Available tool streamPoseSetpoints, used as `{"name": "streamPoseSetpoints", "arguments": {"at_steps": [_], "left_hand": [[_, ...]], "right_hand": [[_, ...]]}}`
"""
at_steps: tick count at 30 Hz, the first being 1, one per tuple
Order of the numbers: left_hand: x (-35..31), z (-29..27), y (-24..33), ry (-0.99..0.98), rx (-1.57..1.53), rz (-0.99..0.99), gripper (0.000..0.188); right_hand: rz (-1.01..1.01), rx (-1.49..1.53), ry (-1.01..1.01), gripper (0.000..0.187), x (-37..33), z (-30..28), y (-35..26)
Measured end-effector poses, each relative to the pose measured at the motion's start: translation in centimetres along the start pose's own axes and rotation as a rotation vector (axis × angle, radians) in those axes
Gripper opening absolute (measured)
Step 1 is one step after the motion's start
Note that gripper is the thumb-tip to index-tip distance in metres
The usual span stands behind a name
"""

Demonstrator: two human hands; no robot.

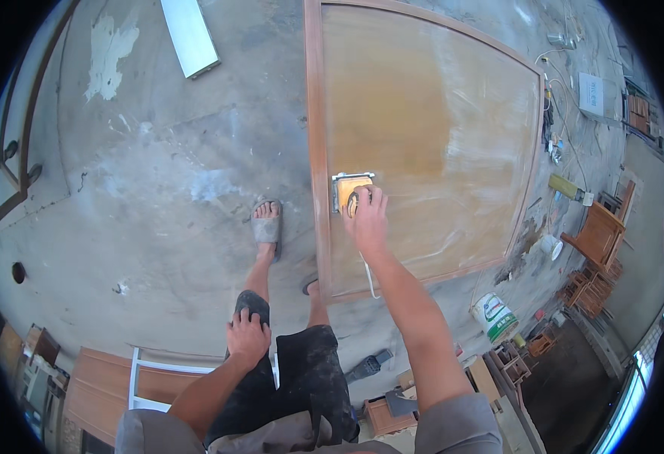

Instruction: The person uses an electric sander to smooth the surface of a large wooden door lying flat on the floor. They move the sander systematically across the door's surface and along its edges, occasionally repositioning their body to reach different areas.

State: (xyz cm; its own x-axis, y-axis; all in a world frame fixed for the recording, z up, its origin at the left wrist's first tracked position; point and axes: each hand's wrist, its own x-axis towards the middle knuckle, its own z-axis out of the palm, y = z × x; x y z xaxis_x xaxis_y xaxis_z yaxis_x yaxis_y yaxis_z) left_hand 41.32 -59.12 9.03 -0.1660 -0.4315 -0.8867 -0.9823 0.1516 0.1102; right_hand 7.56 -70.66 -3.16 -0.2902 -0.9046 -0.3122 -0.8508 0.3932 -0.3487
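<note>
A large wooden panel with a raised reddish-brown frame lies in front of me and to the right. Its surface is yellow-brown with pale, dusty streaks. On the panel, close against the frame's left side, sits an orange electric sander with a flat base. My right hand is closed around its body from the near side. A white cord trails from the sander toward the panel's near edge. My left hand rests on my left knee, holding nothing, its fingers spread over the dark shorts.
A white bucket stands to the right of my right forearm. Beyond the panel's right edge are cords, a green cylinder, a box and wooden furniture pieces. A pale board lies at the far left on the stained floor.
</note>
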Motion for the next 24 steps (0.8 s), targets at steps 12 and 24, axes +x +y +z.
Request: {"name": "streamPoseSetpoints", "arguments": {"at_steps": [12, 24], "left_hand": [[0.3, -0.4, 1.3, -0.081, -0.119, -0.091, 0.037], [-0.5, 1.9, 2.3, -0.017, -0.130, -0.097, 0.037]], "right_hand": [[-0.032, -0.158, 0.001, 0.056, 15.6, -3.4, -1.9], [-0.066, -0.153, 0.001, 0.058, 16.9, -2.9, -3.2]]}}
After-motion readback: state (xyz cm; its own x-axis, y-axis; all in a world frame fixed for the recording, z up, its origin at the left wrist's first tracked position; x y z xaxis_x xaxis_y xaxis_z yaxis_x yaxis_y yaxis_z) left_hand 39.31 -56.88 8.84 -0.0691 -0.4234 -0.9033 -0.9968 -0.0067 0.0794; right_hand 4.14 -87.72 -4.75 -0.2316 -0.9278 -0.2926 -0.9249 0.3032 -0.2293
